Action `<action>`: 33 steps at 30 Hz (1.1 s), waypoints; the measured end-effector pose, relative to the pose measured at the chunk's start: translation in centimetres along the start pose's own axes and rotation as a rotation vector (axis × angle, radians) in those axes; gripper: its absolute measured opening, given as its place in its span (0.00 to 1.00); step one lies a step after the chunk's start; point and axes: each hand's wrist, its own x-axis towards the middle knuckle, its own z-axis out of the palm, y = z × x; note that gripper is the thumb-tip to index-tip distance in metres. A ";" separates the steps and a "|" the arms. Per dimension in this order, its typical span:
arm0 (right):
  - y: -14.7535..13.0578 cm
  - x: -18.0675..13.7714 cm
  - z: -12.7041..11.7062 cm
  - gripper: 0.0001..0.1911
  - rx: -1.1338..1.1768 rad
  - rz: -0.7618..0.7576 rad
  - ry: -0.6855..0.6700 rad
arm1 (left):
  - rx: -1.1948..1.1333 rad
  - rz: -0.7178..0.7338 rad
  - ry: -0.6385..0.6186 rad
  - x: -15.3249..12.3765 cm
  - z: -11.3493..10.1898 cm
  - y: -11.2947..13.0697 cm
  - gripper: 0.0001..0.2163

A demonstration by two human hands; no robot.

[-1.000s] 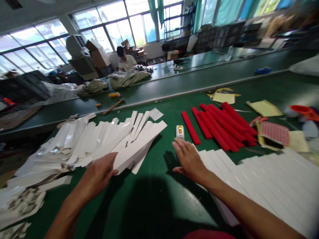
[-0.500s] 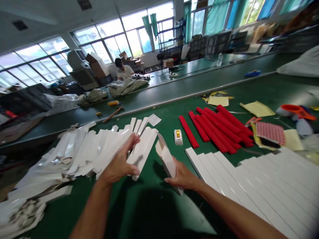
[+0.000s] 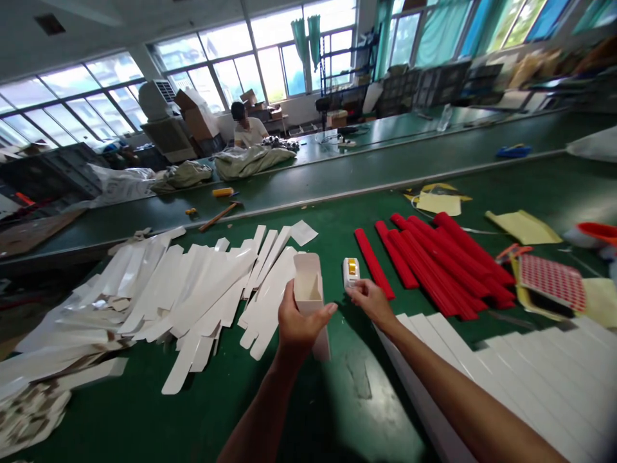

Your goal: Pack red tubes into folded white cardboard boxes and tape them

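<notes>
My left hand (image 3: 301, 325) is wrapped round a white cardboard box (image 3: 308, 292), long and narrow. The box's top end stands open towards me with a flap raised. At the near end of a small white tape dispenser (image 3: 351, 273) with a yellow roll, the fingers of my right hand (image 3: 371, 301) are pinched together. They touch the dispenser; what lies between the fingertips is too small to see. The dispenser rests on the green table (image 3: 357, 379).
Flat white box blanks (image 3: 202, 283) lie heaped on the left. Red rolls (image 3: 434, 257) lie on the right, above rows of white boxes (image 3: 544, 379). Farther off are a hammer (image 3: 219, 217), yellow paper (image 3: 523, 227) and a seated person (image 3: 249, 132).
The box has passed from my right hand to my left and is now more upright. My right hand has moved forward to the tape dispenser. My left hand has left the flat blanks.
</notes>
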 end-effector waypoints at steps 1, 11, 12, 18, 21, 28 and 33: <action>0.5 1.7 0.2 0.26 -0.064 0.056 0.131 | -0.009 0.000 0.049 0.1 0.3 -0.2 0.26; 3.6 10.2 -0.3 0.25 -0.290 0.309 0.394 | 0.049 -0.084 0.261 0.8 1.6 -0.3 0.25; 3.7 10.5 -0.9 0.25 -0.300 0.327 0.421 | 0.029 -0.092 0.263 0.8 1.6 -0.4 0.25; 2.3 13.2 -3.7 0.15 -0.138 0.371 0.286 | 0.037 -0.061 0.280 0.7 2.4 -1.1 0.32; 0.0 13.1 -5.7 0.10 0.082 0.355 0.151 | 0.061 -0.029 0.250 0.9 2.8 -1.0 0.27; -11.3 5.3 -11.6 0.17 0.856 -0.067 -0.009 | 0.025 0.045 0.213 0.1 3.6 -0.4 0.19; -19.7 -4.2 -10.9 0.22 1.028 -0.500 -0.051 | -0.034 0.124 0.195 -1.5 4.2 -0.3 0.24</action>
